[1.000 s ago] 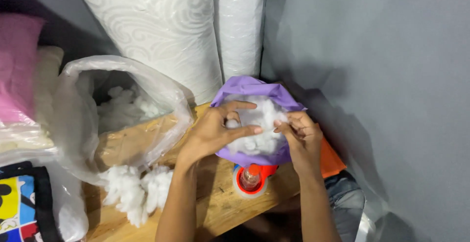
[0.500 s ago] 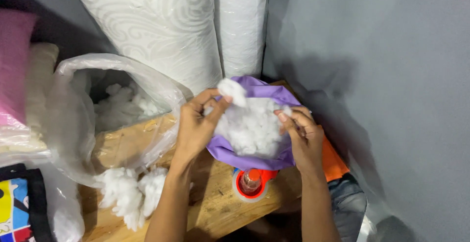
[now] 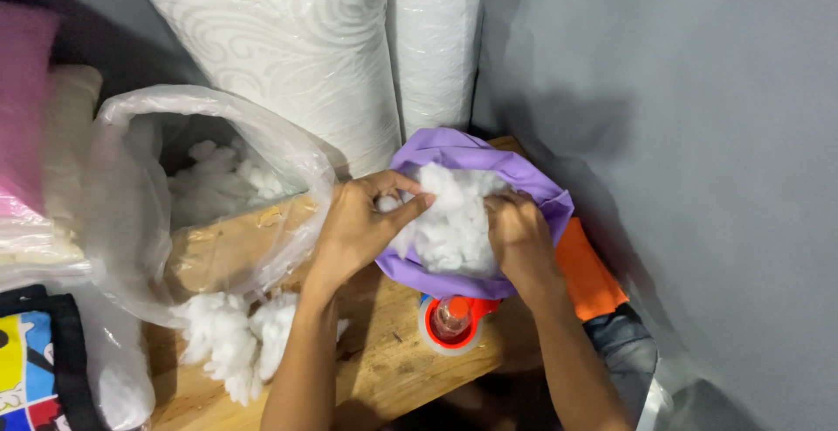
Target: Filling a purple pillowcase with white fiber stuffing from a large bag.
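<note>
A purple fabric cover point(image 3: 471, 156) sits open on the wooden table point(image 3: 393, 361), packed with white fluffy stuffing point(image 3: 449, 217). My left hand point(image 3: 362, 222) pinches a tuft of the stuffing at the cover's left rim. On the right side, my right hand point(image 3: 519, 235) presses its fingers down into the stuffing inside the cover. Both forearms reach up from the bottom of the view.
A large clear plastic bag point(image 3: 209, 195) holding more stuffing lies open to the left, with loose clumps point(image 3: 231, 339) spilled in front. An orange tape dispenser point(image 3: 449, 318) and orange cloth point(image 3: 589, 274) lie below the cover. White rolled mattresses point(image 3: 349, 47) stand behind; a grey wall is right.
My left hand has come back down from lifting a tuft above the cover and now pinches stuffing at the rim. My right hand has pushed deeper into the cover.
</note>
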